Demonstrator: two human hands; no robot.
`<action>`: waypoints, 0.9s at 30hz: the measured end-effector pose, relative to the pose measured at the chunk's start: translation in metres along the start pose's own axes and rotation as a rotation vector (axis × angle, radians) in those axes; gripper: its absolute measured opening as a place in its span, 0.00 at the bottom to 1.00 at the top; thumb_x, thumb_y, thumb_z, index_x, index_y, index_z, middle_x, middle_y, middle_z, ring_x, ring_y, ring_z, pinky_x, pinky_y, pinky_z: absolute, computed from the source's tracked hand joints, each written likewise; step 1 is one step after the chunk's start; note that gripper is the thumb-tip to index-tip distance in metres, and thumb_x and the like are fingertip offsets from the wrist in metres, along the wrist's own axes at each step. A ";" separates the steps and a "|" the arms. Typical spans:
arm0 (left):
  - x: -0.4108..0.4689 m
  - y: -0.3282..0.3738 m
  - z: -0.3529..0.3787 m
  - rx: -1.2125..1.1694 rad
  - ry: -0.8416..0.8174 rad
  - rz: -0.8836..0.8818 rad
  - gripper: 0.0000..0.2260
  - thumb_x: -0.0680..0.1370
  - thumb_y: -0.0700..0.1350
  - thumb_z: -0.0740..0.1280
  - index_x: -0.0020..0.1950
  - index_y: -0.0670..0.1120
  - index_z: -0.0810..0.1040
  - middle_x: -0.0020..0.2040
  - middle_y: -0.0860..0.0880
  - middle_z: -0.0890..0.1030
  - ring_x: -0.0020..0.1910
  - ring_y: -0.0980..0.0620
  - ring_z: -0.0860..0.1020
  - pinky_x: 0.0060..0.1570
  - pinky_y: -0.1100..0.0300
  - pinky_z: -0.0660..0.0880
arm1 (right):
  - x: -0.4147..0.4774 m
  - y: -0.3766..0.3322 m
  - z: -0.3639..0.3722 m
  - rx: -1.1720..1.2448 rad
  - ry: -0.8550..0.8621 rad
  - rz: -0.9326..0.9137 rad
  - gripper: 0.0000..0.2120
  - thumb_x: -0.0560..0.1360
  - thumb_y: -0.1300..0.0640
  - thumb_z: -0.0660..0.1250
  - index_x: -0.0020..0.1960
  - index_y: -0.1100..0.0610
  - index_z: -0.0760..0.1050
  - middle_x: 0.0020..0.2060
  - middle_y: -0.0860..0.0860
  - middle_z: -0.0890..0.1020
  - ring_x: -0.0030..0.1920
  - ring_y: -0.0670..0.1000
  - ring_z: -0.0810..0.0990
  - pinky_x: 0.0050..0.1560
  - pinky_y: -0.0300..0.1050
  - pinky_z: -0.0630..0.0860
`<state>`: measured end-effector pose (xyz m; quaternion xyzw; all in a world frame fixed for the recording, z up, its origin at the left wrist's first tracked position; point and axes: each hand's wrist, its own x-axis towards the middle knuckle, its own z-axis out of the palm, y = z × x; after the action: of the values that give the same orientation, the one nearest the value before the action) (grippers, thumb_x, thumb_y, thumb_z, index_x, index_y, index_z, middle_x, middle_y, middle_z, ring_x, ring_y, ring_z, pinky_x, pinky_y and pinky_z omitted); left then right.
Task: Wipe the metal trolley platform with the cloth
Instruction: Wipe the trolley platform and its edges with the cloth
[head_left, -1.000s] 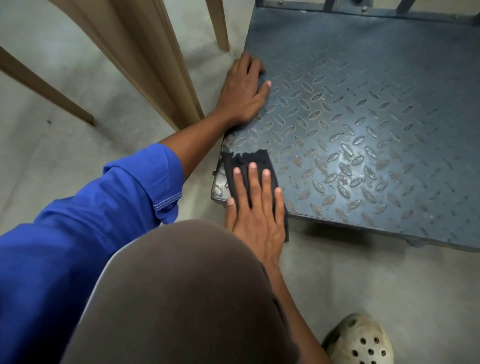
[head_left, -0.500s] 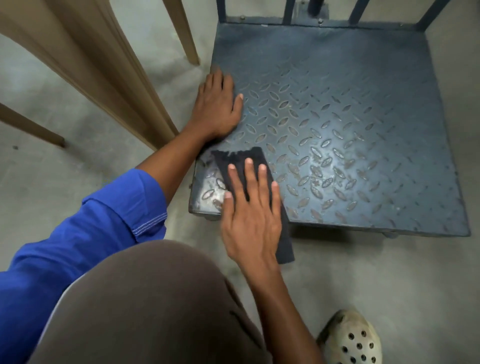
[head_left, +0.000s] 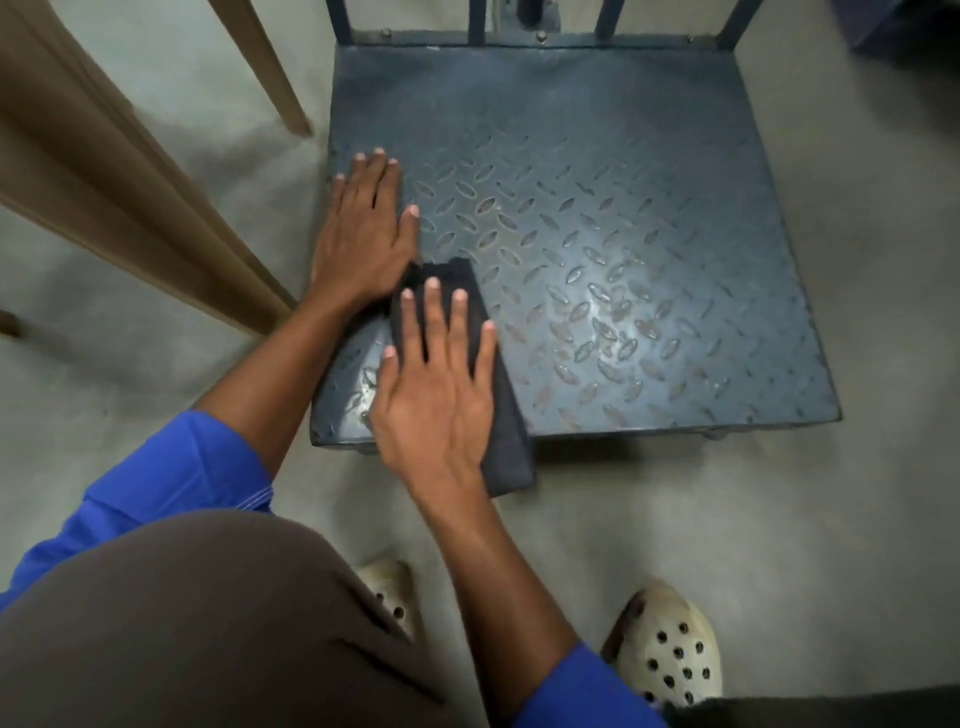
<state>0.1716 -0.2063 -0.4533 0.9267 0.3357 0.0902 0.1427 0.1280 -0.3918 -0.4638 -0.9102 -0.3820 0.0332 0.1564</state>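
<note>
The one dark cloth (head_left: 506, 431), folded into a long strip, lies on the near left corner of the trolley platform (head_left: 623, 234), and its near end hangs over the front edge. Your right hand (head_left: 441, 395) presses flat on it, fingers straight and a little spread. Your left hand (head_left: 363, 239) rests flat on the bare metal just beyond the cloth, fingers straight. The one platform is blue-grey checker plate, worn shiny near the front. Your two cream clogs (head_left: 670, 649) stand on the floor (head_left: 727, 519).

One head-worn view (wide-angle) looks steeply down, close over the platform (head_left: 597, 218).
</note>
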 end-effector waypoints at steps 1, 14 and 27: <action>0.000 -0.003 -0.002 -0.028 -0.012 -0.001 0.27 0.88 0.52 0.53 0.85 0.42 0.56 0.86 0.43 0.54 0.85 0.46 0.49 0.82 0.51 0.41 | -0.011 -0.006 0.003 0.015 -0.020 -0.015 0.29 0.86 0.46 0.48 0.85 0.50 0.47 0.85 0.49 0.45 0.84 0.53 0.40 0.81 0.61 0.46; -0.021 0.015 0.011 0.056 -0.009 -0.027 0.34 0.85 0.64 0.43 0.87 0.46 0.48 0.87 0.46 0.47 0.85 0.48 0.43 0.83 0.48 0.40 | 0.093 0.153 -0.044 -0.079 0.064 0.270 0.29 0.86 0.42 0.42 0.85 0.48 0.46 0.85 0.50 0.47 0.84 0.54 0.42 0.82 0.63 0.44; -0.024 -0.010 -0.006 -1.001 0.412 -0.291 0.18 0.81 0.56 0.65 0.71 0.54 0.77 0.75 0.49 0.77 0.75 0.54 0.72 0.78 0.50 0.67 | 0.133 -0.016 0.007 -0.121 -0.153 -0.348 0.30 0.86 0.45 0.48 0.85 0.48 0.44 0.85 0.48 0.45 0.84 0.55 0.39 0.81 0.63 0.41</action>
<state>0.1455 -0.2133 -0.4525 0.6531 0.3973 0.3972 0.5078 0.2096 -0.2860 -0.4574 -0.8331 -0.5455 0.0518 0.0754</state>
